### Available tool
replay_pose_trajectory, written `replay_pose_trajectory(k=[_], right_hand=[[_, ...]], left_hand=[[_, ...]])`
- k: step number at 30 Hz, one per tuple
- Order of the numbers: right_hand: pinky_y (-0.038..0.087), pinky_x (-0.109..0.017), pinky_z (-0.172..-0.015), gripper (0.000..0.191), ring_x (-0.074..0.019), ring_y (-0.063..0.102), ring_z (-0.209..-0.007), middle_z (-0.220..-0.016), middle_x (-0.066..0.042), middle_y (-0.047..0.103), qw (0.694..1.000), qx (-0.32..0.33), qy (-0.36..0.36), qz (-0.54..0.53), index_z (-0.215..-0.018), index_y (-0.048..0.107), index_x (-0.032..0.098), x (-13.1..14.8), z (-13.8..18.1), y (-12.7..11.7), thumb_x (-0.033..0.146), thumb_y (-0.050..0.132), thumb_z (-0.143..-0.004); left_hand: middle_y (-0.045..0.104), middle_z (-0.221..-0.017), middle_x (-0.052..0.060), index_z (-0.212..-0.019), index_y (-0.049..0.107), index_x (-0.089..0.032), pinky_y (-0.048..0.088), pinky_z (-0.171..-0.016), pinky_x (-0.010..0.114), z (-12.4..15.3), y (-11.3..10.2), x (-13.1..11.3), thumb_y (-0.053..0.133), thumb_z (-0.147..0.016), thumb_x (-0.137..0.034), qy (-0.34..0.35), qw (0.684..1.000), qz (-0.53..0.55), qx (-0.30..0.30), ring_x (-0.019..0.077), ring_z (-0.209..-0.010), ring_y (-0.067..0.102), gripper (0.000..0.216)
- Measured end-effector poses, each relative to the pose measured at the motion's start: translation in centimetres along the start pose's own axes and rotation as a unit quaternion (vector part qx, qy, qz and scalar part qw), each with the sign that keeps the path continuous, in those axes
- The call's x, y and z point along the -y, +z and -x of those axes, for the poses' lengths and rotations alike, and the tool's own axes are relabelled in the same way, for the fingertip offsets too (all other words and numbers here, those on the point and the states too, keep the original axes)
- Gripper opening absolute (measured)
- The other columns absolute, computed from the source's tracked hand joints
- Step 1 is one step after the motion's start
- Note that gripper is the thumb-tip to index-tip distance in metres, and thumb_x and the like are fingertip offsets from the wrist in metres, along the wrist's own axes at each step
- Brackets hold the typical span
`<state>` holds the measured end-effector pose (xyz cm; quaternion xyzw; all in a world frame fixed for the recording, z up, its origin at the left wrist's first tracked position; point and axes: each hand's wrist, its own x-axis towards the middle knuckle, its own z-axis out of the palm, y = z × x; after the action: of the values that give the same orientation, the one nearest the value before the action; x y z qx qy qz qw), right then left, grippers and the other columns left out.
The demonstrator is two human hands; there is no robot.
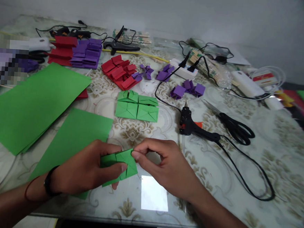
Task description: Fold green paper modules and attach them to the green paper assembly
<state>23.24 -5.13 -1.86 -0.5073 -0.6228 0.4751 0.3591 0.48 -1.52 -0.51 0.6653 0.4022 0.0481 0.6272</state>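
Note:
Between my two hands is a folded green paper piece with creases across its face, held above the table near its front edge. My left hand grips it from the left, thumb on top and fingers underneath. At its upper right corner, the thumb and index finger of my right hand pinch the paper. Just beyond lie folded green paper squares set side by side. A flat green sheet is under and behind my left forearm, and a stack of larger green sheets lies farther left.
To the right are a black glue gun with a looping cord and black-handled scissors. Red folded papers, purple folded pieces and a white power strip sit farther back. A black clamp lies near the wall.

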Motion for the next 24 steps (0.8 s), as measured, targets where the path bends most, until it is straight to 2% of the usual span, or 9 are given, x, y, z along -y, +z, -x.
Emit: replay_pose_trajectory(k=[6, 11, 14, 19, 24], right_hand=[[0.05, -0.023, -0.059, 0.015, -0.0121, 0.061, -0.059, -0.065, 0.004, 0.069, 1.0, 0.01, -0.012, 0.007, -0.076, 0.074, 0.022, 0.2, 0.0, -0.1, 0.018, 0.07, -0.089], [0.05, -0.024, -0.059, 0.014, -0.0124, 0.062, -0.059, -0.065, 0.004, 0.07, 1.0, 0.008, -0.012, 0.007, -0.073, 0.073, 0.022, 0.2, 0.0, 0.0, 0.015, 0.069, -0.084], [0.049, -0.024, -0.058, 0.014, -0.0123, 0.061, -0.059, -0.065, 0.004, 0.07, 0.999, 0.009, -0.017, 0.026, -0.072, 0.071, 0.023, 0.3, 0.1, 0.1, 0.013, 0.069, -0.083], [0.048, -0.024, -0.059, 0.015, -0.0114, 0.059, -0.06, -0.065, 0.005, 0.065, 0.996, 0.004, -0.056, 0.068, -0.071, 0.064, 0.022, 0.0, 0.2, 0.6, 0.01, 0.066, -0.08], [0.046, -0.023, -0.058, 0.015, -0.011, 0.058, -0.06, -0.066, 0.005, 0.062, 0.987, -0.019, -0.108, 0.113, -0.072, 0.06, 0.022, -0.7, 0.3, 1.3, 0.009, 0.061, -0.079]], left_hand=[[0.072, -0.065, -0.001, -0.079, 0.067, -0.019, 0.041, -0.054, 0.024, -0.1, 0.0, 0.0, 0.059, -0.098, -0.041, -0.016, 1.0, -0.005, -0.009, 0.0135, -0.057, 0.057, 0.03], [0.049, -0.063, -0.005, -0.069, 0.052, -0.021, 0.035, -0.057, 0.025, -0.3, 0.1, -0.1, 0.058, -0.099, -0.037, 0.042, 0.997, -0.044, -0.046, 0.0129, -0.061, 0.042, 0.034], [0.039, -0.063, -0.005, -0.067, 0.046, -0.022, 0.03, -0.055, 0.027, -0.5, 0.2, 0.0, 0.056, -0.1, -0.037, 0.051, 0.997, -0.046, -0.045, 0.0129, -0.06, 0.034, 0.037], [0.028, -0.062, -0.006, -0.065, 0.036, -0.023, 0.023, -0.052, 0.027, -0.4, 0.4, 0.3, 0.055, -0.098, -0.039, 0.03, 0.995, -0.082, -0.051, 0.012, -0.058, 0.028, 0.042], [0.026, -0.063, -0.006, -0.064, 0.034, -0.023, 0.021, -0.052, 0.028, -0.4, 0.7, 0.4, 0.055, -0.096, -0.039, 0.023, 0.992, -0.101, -0.065, 0.0121, -0.058, 0.027, 0.042]])
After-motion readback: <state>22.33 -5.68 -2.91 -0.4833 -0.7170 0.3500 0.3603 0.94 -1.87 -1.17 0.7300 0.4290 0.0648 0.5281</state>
